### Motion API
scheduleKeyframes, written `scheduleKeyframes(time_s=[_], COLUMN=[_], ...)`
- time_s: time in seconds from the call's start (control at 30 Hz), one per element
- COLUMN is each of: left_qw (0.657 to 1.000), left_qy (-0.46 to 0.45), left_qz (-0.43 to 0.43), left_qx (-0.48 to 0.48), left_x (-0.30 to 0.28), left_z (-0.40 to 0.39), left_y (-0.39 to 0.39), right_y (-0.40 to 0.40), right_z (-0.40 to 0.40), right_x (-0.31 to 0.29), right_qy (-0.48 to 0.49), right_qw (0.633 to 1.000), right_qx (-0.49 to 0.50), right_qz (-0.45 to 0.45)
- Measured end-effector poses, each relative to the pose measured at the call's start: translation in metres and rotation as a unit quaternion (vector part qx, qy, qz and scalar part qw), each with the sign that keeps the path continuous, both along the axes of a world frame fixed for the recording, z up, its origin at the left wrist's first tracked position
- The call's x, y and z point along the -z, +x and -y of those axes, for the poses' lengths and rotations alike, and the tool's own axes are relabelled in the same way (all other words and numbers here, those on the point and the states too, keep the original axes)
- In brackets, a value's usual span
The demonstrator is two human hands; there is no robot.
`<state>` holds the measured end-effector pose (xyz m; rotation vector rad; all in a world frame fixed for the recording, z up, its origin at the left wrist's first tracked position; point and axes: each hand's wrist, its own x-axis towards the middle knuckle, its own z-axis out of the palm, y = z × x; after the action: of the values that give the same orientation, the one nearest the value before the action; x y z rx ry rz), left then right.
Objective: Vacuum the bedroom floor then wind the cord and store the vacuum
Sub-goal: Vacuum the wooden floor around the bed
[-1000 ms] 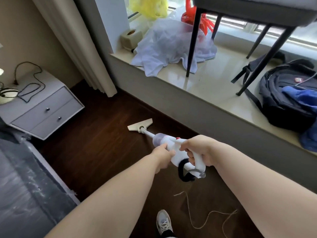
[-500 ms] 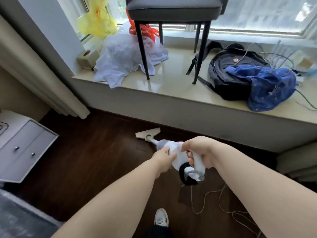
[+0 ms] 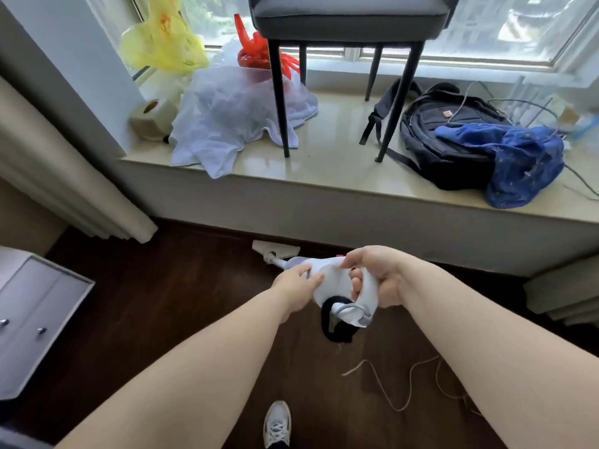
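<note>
A white stick vacuum (image 3: pixel 327 280) slants down from my hands to the dark wood floor. Its flat nozzle (image 3: pixel 275 251) lies against the base of the window ledge. My right hand (image 3: pixel 376 273) is wrapped around the vacuum's handle. My left hand (image 3: pixel 298 283) presses on the left side of the body, fingers bent against it. A black strap loop (image 3: pixel 334 328) hangs under the handle. The pale cord (image 3: pixel 405 384) trails in loose curves over the floor at the lower right.
A marble window ledge (image 3: pixel 324 176) carries a grey chair (image 3: pixel 346 24), a black backpack (image 3: pixel 447 134), blue cloth, white cloth and plastic bags. A grey drawer unit (image 3: pixel 35 306) stands at the left, a curtain (image 3: pixel 64 176) beside it. My white shoe (image 3: pixel 277 422) is below.
The view has swung right and the drawer unit slid toward the left edge. The nozzle has moved up against the ledge base. Both hands have stayed on the vacuum.
</note>
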<state>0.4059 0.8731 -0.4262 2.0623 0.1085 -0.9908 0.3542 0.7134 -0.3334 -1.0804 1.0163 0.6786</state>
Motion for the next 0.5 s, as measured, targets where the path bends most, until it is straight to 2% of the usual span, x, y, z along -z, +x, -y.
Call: scheduleKeyframes(time_s=[0.13,0.27,0.5], left_qw=[0.997,0.988,0.965], left_qy=[-0.032,-0.035,-0.003], left_qz=[-0.058,-0.124,-0.125], left_qx=[0.035,0.082,0.231], left_x=[-0.014,-0.022,-0.027], left_z=[-0.008,0.011,0.084], left_y=[0.014,-0.009,-0.07], right_y=[0.005,-0.033,-0.122], right_z=[-0.012,-0.003,0.044], right_x=[-0.007,-0.012,-0.03], right_qy=[-0.03,-0.06,-0.097], right_qw=[0.999,0.995,0.98], right_qx=[0.036,0.062,0.166], right_qz=[-0.016,-0.047,-0.052])
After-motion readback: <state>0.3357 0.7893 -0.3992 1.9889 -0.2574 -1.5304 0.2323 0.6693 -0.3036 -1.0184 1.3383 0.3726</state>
